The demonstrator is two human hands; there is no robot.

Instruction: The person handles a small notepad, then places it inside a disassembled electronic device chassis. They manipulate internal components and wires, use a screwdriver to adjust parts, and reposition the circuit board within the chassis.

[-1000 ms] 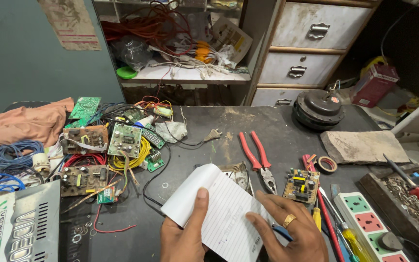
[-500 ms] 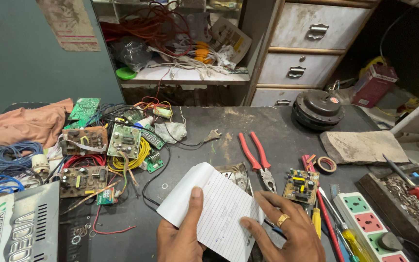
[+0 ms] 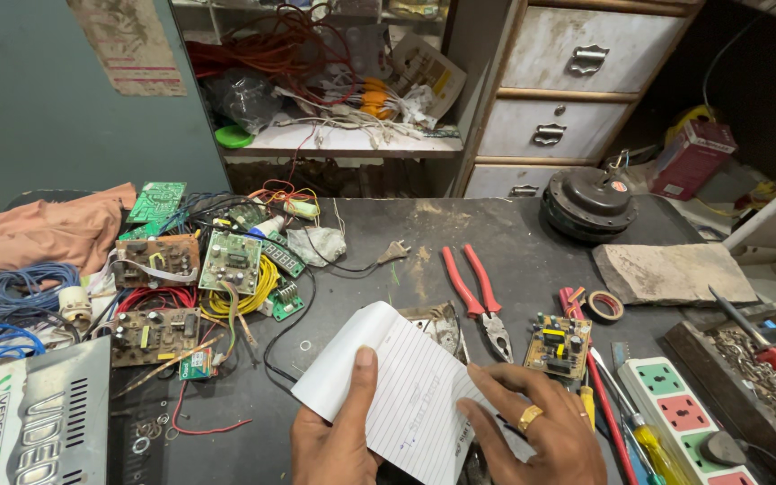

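White lined paper sheet [image 3: 406, 395] is pinned flat on dark surface [image 3: 514, 233], near red-handled pliers [image 3: 478, 296]. Left hand [image 3: 339, 431] grips its edge, thumb on top; right hand [image 3: 536, 427] presses it, fingers spread. Sheet possibly half-unfolded; flattening incomplete.

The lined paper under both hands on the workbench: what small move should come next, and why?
Probably lift the lined paper off the bench. The left hand has its thumb pressed on the sheet, the right hand lies flat on its lower edge, and the paper covers a metal part that shows only at its top edge.
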